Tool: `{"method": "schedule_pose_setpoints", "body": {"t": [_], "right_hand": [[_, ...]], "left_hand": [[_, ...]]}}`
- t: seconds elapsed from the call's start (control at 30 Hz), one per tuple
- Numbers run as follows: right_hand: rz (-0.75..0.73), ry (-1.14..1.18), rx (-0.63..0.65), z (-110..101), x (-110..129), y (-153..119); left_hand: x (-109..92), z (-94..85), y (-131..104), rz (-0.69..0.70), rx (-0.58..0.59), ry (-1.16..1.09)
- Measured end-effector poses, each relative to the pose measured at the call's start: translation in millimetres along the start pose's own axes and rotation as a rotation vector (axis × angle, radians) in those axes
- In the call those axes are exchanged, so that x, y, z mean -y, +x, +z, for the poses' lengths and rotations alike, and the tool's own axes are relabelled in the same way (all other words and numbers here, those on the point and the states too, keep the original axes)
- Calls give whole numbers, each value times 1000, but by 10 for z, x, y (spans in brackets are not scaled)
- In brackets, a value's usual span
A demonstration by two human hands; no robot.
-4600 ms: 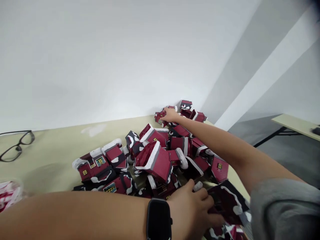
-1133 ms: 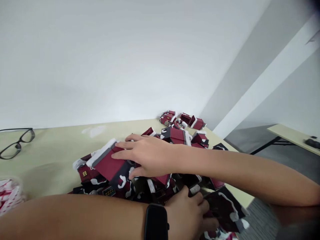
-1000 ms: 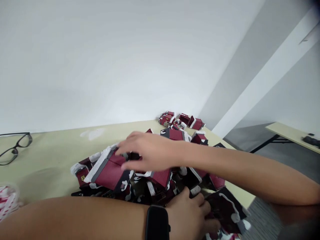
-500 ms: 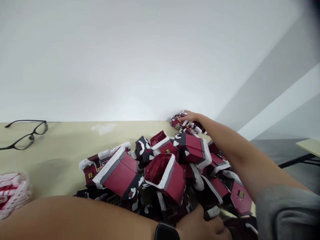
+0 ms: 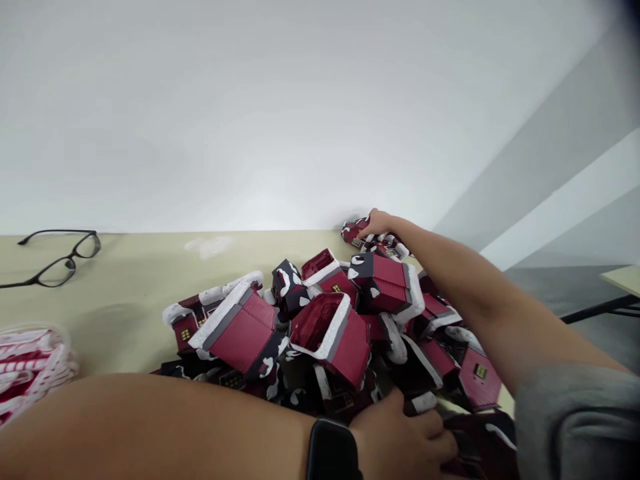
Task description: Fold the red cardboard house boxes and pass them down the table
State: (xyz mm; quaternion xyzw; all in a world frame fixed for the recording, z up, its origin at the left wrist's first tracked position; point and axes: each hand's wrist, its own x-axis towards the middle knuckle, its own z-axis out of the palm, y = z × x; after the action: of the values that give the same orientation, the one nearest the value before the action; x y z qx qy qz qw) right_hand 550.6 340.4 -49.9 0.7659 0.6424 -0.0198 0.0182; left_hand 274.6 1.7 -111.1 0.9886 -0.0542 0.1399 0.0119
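A heap of small dark-red house ornaments [image 5: 353, 340] with white snow-like edging, black-and-white patches and yellow windows lies in front of me. Some are turned so their hollow insides show. At the far side of the heap, by the wall, my right hand [image 5: 379, 222] has its fingers closed round a red house ornament [image 5: 351, 231]. Down at the near side, my left hand [image 5: 400, 437], with a black smartwatch [image 5: 333, 450] on its wrist, rests on the ornaments with its fingers apart. Its fingertips are partly hidden.
Black-framed glasses [image 5: 60, 263] lie on the pale yellow table [image 5: 135, 273] at the left. Closer in stands a round container [image 5: 70, 347] of red-and-white pieces. A white wall [image 5: 225, 120] rises behind the table, and another tabletop [image 5: 625, 279] shows at the far right.
The view has shifted slightly, so the table and heap sit higher. My right hand's fingers have tightened round the far ornament. My left hand stays on the heap, its fingers shifted a little.
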Motion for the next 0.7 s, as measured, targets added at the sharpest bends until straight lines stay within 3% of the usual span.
{"method": "schedule_pose_setpoints", "body": {"t": [0.2, 0.37, 0.47, 0.53, 0.63, 0.7], "right_hand": [[-12, -66, -24, -193, 165, -219], [-19, 81, -185, -792, 200, -631], [-82, 264, -325, -1209, 202, -1151], [-198, 424, -343, -1427, 207, -1616], [-360, 601, -289, -1597, 202, -2409], [-386, 661, -248, -1590, 162, -2930]], "left_hand": [[-31, -200, -39, -58, 2, -49], [-47, -374, -67, -64, 89, -72], [-39, -402, -75, -56, 82, -57], [-40, -365, -74, -39, 48, -4], [-55, -280, -78, -18, -3, 97], [-65, -257, -90, 1, -32, 156]]}}
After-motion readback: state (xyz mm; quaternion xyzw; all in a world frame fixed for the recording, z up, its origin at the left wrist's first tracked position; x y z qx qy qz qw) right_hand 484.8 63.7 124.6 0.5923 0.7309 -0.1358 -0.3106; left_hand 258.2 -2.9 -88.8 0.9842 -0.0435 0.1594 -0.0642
